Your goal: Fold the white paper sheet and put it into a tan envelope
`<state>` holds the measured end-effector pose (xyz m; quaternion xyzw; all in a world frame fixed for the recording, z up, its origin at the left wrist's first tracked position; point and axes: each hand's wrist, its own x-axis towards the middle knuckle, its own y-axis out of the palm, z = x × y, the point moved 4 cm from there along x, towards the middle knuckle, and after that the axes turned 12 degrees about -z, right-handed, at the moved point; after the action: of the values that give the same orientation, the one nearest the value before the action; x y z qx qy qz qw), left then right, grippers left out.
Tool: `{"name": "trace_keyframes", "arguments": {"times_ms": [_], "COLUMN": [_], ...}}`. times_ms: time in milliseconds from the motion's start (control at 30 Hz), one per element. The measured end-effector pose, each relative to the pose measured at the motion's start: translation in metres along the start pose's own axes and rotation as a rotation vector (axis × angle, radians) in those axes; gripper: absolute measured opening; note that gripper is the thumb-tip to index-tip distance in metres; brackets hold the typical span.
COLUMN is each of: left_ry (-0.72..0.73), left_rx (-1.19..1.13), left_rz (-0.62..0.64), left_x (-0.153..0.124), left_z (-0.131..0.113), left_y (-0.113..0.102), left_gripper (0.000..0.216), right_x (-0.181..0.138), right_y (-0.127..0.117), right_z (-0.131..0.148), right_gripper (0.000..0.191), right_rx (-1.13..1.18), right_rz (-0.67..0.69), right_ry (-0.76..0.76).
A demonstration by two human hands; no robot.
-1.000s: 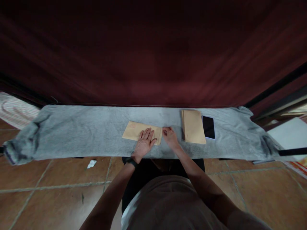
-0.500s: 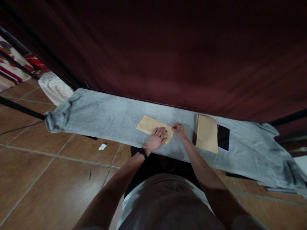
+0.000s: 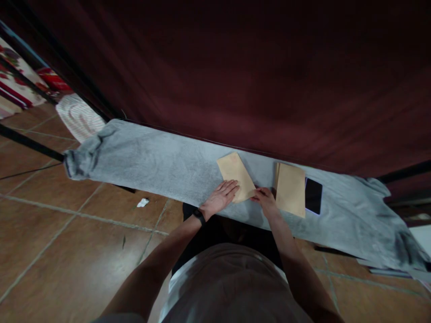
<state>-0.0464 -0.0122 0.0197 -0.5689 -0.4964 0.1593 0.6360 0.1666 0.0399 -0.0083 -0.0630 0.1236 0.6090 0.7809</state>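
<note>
A tan paper envelope [image 3: 235, 169] lies slanted on the grey cloth, with faint reddish print near its far end. My left hand [image 3: 220, 197] rests flat on its near left edge, fingers stretched out. At the envelope's near right corner, my right hand [image 3: 264, 197] pinches the paper between thumb and fingers. Just right of that hand lies a stack of similar tan envelopes [image 3: 291, 188]. A dark wristband [image 3: 199, 216] sits on my left wrist.
A phone [image 3: 313, 196] with a dark screen lies right of the stack. Grey cloth [image 3: 161, 157] covers the long narrow bench. A dark red curtain [image 3: 215, 80] hangs behind it. White scrap [image 3: 142, 202] lies on the tiled floor, and a striped cloth [image 3: 80, 119] is at the left.
The envelope has turned clockwise, from lying mostly sideways to pointing away from me. My right hand has moved right and nearer with its corner; my left hand stays on the paper.
</note>
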Motion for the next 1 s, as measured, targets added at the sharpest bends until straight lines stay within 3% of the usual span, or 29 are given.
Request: {"name": "trace_keyframes", "arguments": {"times_ms": [133, 233, 333, 400, 467, 633, 767, 867, 1000], "left_ry": [0.020, 0.016, 0.004, -0.042, -0.178, -0.640, -0.712, -0.771, -0.975], "left_rx": [-0.047, -0.072, -0.115, -0.140, -0.140, -0.202, -0.351, -0.467, -0.694], "left_rz": [0.072, 0.111, 0.099, 0.047, -0.051, -0.266, -0.305, -0.381, -0.489], "left_x": [0.000, 0.001, 0.003, 0.005, 0.008, 0.008, 0.009, 0.012, 0.022], "left_z": [-0.001, -0.001, -0.001, 0.000, 0.007, 0.032, 0.038, 0.041, 0.047], "left_y": [0.004, 0.006, 0.004, 0.002, 0.002, 0.014, 0.025, 0.024, 0.021], "left_gripper": [0.046, 0.044, 0.043, 0.044, 0.045, 0.052, 0.052, 0.049, 0.045], "right_x": [-0.013, -0.021, -0.028, -0.028, -0.024, -0.007, -0.006, -0.010, -0.007], "right_y": [-0.019, -0.025, -0.025, -0.023, -0.019, -0.005, 0.003, 0.001, 0.002], "right_z": [-0.011, -0.006, 0.005, 0.008, 0.008, 0.003, -0.001, -0.002, -0.001], "right_gripper": [0.026, 0.013, 0.016, 0.020, 0.023, 0.021, 0.018, 0.020, 0.022], "right_rx": [-0.230, -0.485, -0.677, -0.743, -0.787, -0.839, -0.835, -0.852, -0.765], "right_rz": [0.003, 0.011, -0.057, -0.094, -0.118, -0.075, 0.021, 0.000, -0.029], "right_ry": [-0.127, -0.336, -0.599, -0.682, -0.671, -0.473, -0.406, -0.418, -0.394]}}
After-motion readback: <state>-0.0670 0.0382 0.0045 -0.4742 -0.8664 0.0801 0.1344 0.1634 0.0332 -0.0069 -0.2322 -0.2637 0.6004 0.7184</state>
